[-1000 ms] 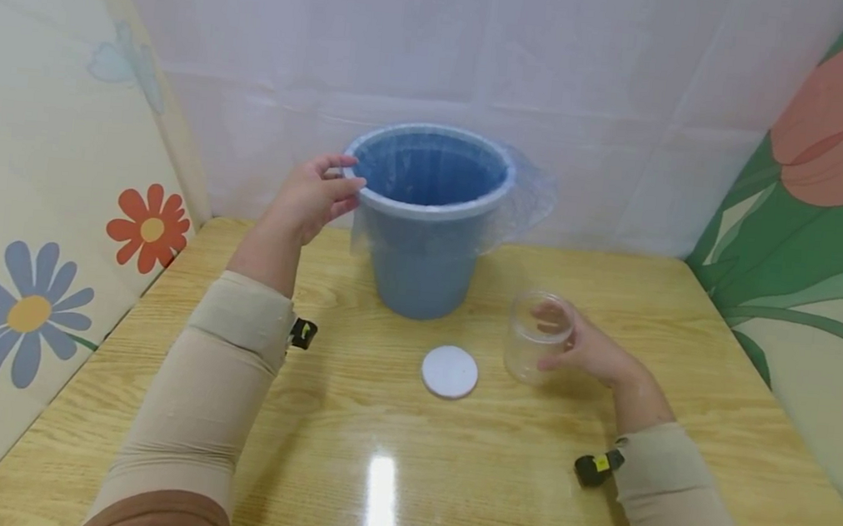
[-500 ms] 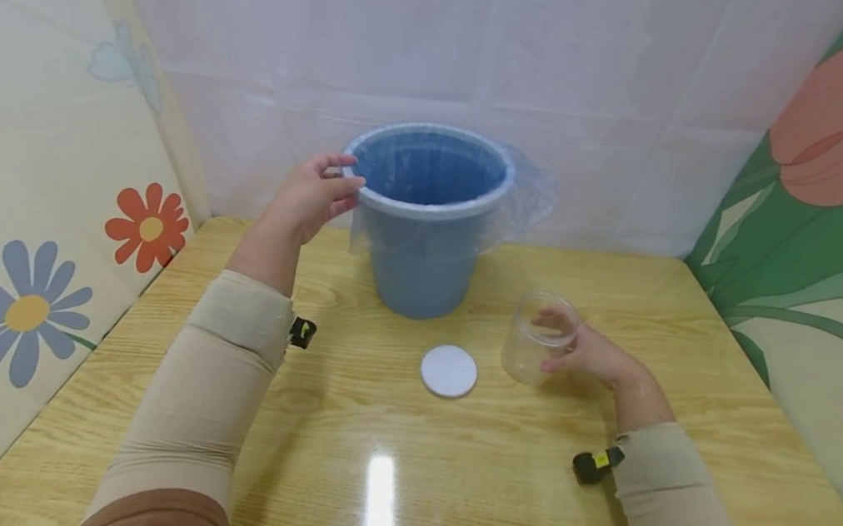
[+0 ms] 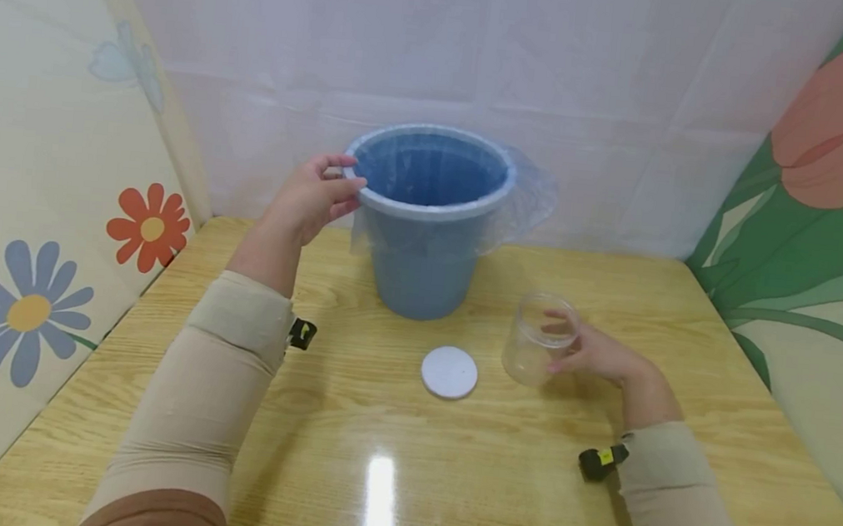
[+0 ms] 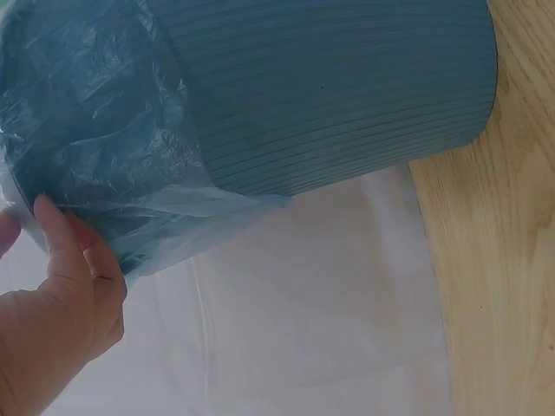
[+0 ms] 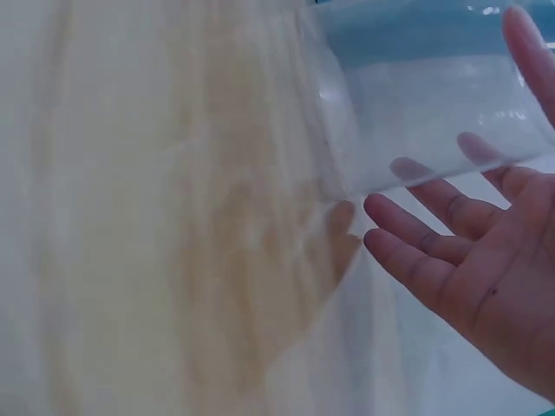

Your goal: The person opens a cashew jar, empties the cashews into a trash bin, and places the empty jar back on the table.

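My left hand [image 3: 312, 197] grips the left rim of a blue trash can [image 3: 420, 275], thumb and fingers on either side of it. A thin clear plastic bag [image 4: 95, 95] lines the can and folds over the rim. To the right, a clear empty jar [image 3: 522, 357] stands on the table. My right hand [image 3: 590, 351] is around its right side. In the right wrist view the fingers [image 5: 425, 238] are spread and fairly straight, some seen through the jar wall, with the thumb apart from them. A flat white round lid [image 3: 449, 372] lies left of the jar.
The wood-grain table [image 3: 346, 432] carries these things. A white cloth backdrop [image 3: 591, 127] hangs close behind the can. Flower-painted panels [image 3: 45, 180] rise along the left and right sides. Some of the bag [image 3: 528, 197] billows out past the can's right rim.
The jar has shifted and tipped slightly in my right hand, then stays in place while that hand draws a little to the right and its fingers loosen. The left hand has not moved.
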The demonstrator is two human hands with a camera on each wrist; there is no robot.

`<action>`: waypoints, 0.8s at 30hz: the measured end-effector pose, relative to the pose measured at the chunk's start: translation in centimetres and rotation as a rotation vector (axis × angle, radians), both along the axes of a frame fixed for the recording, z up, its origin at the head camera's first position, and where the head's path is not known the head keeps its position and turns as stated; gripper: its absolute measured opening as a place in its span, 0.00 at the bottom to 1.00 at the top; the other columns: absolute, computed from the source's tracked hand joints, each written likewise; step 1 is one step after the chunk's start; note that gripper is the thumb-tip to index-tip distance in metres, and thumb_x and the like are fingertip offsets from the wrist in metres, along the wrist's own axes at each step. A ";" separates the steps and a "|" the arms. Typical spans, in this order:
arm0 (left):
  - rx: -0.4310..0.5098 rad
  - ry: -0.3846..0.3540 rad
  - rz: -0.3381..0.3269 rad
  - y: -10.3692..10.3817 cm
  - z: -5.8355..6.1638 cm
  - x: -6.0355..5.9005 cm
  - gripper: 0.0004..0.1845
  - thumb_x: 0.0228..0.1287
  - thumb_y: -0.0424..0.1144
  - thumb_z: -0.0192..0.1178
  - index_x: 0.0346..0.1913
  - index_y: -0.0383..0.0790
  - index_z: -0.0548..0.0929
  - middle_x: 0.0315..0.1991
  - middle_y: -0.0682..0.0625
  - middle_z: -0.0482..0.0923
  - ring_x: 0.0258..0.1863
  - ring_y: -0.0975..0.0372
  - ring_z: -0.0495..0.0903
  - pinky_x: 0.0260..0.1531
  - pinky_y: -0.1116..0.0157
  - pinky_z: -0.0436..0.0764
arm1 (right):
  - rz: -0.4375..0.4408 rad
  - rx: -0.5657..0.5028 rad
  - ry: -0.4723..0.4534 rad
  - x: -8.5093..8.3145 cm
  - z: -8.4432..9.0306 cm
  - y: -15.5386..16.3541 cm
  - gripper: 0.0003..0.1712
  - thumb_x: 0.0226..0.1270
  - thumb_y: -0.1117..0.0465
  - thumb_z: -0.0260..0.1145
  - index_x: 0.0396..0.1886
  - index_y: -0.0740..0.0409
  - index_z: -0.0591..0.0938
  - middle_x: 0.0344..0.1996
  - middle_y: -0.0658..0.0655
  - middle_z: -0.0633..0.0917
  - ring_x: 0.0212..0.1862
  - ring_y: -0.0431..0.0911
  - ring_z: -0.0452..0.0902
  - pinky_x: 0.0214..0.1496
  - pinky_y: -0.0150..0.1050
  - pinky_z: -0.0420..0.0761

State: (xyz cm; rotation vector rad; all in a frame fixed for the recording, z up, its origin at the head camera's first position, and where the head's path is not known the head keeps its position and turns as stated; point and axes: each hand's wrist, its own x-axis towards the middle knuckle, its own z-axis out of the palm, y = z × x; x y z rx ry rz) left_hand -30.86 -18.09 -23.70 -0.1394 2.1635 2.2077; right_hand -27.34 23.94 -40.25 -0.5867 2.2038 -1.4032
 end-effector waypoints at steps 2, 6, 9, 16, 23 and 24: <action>0.003 0.004 0.001 0.0 0.0 0.0 0.29 0.59 0.34 0.60 0.63 0.45 0.65 0.57 0.44 0.64 0.49 0.58 0.74 0.51 0.66 0.76 | 0.003 0.044 0.014 0.0 0.6 0.4 0.54 0.49 0.65 0.72 0.70 0.56 0.48 0.65 0.73 0.55 0.59 0.68 0.61 0.55 0.52 0.72; 0.015 -0.004 0.017 -0.3 -0.2 -0.1 0.32 0.58 0.34 0.61 0.65 0.48 0.62 0.58 0.43 0.62 0.48 0.58 0.75 0.50 0.66 0.77 | 0.005 0.145 0.042 0.0 1.7 1.1 0.49 0.51 0.63 0.71 0.68 0.57 0.52 0.64 0.71 0.58 0.62 0.68 0.56 0.58 0.58 0.68; 0.013 -0.011 0.028 -0.5 -0.3 -0.1 0.35 0.57 0.35 0.62 0.66 0.51 0.59 0.58 0.43 0.61 0.48 0.58 0.75 0.50 0.66 0.77 | -0.013 0.239 0.050 -0.1 2.8 1.7 0.46 0.52 0.60 0.71 0.66 0.59 0.56 0.63 0.71 0.59 0.63 0.69 0.53 0.60 0.61 0.64; -0.098 0.012 -0.010 -1.3 -0.8 -0.1 0.39 0.59 0.44 0.61 0.69 0.52 0.51 0.60 0.42 0.61 0.51 0.54 0.72 0.51 0.63 0.76 | -0.118 0.525 0.237 -1.2 5.7 3.3 0.45 0.58 0.46 0.65 0.66 0.64 0.55 0.60 0.76 0.62 0.60 0.71 0.56 0.56 0.63 0.65; -0.261 0.045 -0.044 -3.1 -1.2 -0.2 0.41 0.61 0.59 0.50 0.71 0.50 0.44 0.67 0.39 0.53 0.60 0.48 0.65 0.56 0.57 0.72 | -0.290 0.685 0.415 -3.0 10.8 3.9 0.55 0.60 0.33 0.52 0.70 0.69 0.46 0.63 0.78 0.54 0.62 0.72 0.50 0.61 0.66 0.54; -0.337 0.055 -0.052 -3.5 -1.3 -0.2 0.42 0.61 0.61 0.48 0.72 0.50 0.43 0.68 0.39 0.52 0.60 0.47 0.64 0.58 0.55 0.70 | -0.309 0.712 0.447 -3.2 11.4 4.0 0.55 0.60 0.32 0.51 0.70 0.69 0.47 0.63 0.79 0.54 0.62 0.72 0.49 0.61 0.66 0.53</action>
